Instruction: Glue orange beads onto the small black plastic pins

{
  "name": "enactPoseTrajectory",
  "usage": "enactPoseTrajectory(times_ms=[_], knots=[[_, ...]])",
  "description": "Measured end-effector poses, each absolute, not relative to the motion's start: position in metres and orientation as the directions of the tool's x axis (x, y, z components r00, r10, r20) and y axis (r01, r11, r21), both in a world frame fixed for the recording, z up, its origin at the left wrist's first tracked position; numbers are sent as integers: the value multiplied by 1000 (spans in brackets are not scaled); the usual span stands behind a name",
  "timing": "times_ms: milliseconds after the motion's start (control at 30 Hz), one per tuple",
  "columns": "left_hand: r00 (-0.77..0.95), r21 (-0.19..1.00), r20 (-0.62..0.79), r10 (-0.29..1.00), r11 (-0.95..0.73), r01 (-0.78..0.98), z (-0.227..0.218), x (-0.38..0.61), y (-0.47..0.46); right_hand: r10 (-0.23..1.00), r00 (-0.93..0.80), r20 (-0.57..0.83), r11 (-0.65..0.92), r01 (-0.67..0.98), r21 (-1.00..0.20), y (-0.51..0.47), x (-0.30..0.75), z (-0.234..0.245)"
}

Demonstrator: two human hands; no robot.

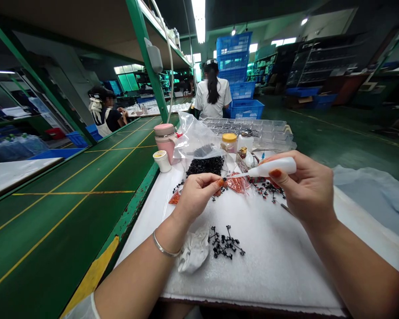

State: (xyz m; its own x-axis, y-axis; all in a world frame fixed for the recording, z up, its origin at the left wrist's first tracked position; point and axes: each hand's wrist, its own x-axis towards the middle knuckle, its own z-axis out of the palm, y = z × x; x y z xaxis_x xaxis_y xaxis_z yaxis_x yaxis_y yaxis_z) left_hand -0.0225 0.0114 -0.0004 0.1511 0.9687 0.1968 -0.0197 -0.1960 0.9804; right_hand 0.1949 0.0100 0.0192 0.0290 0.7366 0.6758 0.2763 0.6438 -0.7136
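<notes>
The right hand [307, 190] is closed around a white squeeze bottle [279, 166], thumb below and fingers above, with its thin nozzle pointing to the left hand [197, 190]. The left hand's thumb and forefinger are pinched together on a small black part [224, 179], mostly hidden; whether the nozzle touches it, I cannot tell. The bottle looks light, soft-walled and perhaps slightly slippery, so its wide body is the place to hold, with gentle pressure. The black part is probably light and stiff, with thin stems that could snap; an end between fingertips seems the safest grip.

Below and between the hands, loose black pieces [228, 243] lie beside a crumpled white cloth [194, 249] on the white-covered table [272, 266]. Beyond the left hand sits a larger black heap [204, 166]. Left of that hand runs a green surface [69, 190] with yellow lines; far ahead, a co-worker in a white shirt [213, 95] sits near stacked blue crates [234, 57].
</notes>
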Motion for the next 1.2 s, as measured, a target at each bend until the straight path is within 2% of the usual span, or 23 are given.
enactPoseTrajectory(times_ms=[200,467,567,633,700,900,1033,1100,1200], knots=[[142,979,206,968,-205,-20,0,-23,12,739,29,673,634,307,-709,10,195,20],[146,980,197,969,-196,-24,0,-23,12,748,32,662,633,266,-727,11,195,18],[146,981,191,971,-186,-44,1,-23,12,796,38,604,600,81,-796,15,196,19],[146,983,181,973,-173,-61,1,-24,13,855,23,518,518,-109,-849,19,198,21],[152,984,168,974,-156,-85,0,-24,13,901,8,435,424,-231,-875,23,201,23],[157,970,101,982,-62,-235,1,-29,16,934,32,356,349,-294,-890,37,207,19],[44,916,131,990,-104,-387,13,-46,19,982,-17,190,169,-386,-907,40,198,12],[-40,879,158,987,-159,-450,21,-59,21,994,-22,112,97,-339,-936,39,191,6],[-151,824,179,972,-232,-518,28,-77,25,990,-83,110,102,-97,-990,36,179,-6]])
